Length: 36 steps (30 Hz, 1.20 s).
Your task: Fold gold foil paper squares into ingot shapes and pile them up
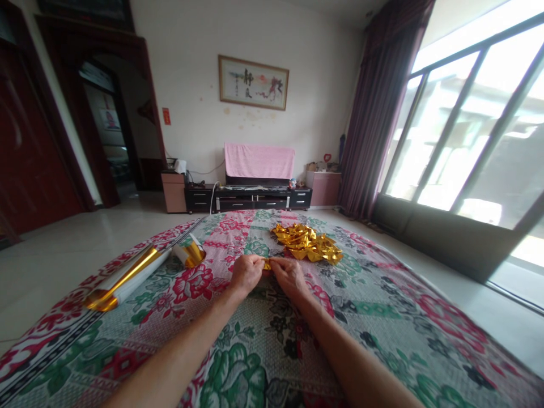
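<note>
A small piece of gold foil paper (267,264) is pinched between my two hands, mostly hidden by the fingers. My left hand (247,273) grips its left end with closed fingers. On the other end, my right hand (289,275) is closed as well, thumb and fingers pressed together. Just beyond the right hand lies a pile of folded gold foil pieces (308,242) on the flowered cloth. To the left rests a long, loosely rolled sheet of gold foil paper (127,275) with a white back. Beside it is a smaller curled gold foil sheet (193,253).
A patterned cloth (238,362) in red, green and grey covers the broad surface under my arms. Farther off stands a black low cabinet (255,201) carrying a screen draped with a pink towel (259,161). Windows and a purple curtain (369,124) are on the right.
</note>
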### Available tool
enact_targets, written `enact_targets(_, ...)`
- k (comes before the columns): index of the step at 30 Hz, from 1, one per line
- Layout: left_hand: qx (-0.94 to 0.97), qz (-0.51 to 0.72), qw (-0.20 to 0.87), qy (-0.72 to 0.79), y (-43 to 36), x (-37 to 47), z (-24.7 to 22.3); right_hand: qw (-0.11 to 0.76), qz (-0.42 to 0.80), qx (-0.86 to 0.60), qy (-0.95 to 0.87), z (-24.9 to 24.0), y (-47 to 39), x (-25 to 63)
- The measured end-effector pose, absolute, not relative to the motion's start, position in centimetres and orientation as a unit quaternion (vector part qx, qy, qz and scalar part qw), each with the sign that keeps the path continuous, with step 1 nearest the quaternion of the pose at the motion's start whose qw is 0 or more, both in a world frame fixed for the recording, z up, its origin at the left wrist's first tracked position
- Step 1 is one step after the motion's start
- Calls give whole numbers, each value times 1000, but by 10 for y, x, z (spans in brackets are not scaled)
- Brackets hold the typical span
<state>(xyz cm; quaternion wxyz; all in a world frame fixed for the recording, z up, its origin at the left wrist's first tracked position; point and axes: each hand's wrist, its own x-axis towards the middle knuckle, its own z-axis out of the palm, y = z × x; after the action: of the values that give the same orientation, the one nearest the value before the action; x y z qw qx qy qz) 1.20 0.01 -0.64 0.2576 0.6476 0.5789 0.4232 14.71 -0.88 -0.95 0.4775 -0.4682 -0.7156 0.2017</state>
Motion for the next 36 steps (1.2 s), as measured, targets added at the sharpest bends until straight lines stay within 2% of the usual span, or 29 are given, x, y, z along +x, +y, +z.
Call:
enact_targets(3,648,417,279,573,2,10,-8,474,211,-467,-716,-9,-9,147)
enact_targets(9,609,442,403,520,0,13,-7,488,217,-473,-701,-11,-7,147)
enact_targets(18,591,461,421,511,-4,17,-3,490,210,-494,-687,-13,-5,147)
enact_targets(23,610,453,410,505,2,14,-12,486,216,-491,-690,-11,-6,148)
enact_targets(29,642,445,277,559,12,11,-22,475,220,-485,-701,-11,-6,148)
enact_targets(36,662,422,242,570,5,13,-15,480,218,-490,-694,-14,-4,148)
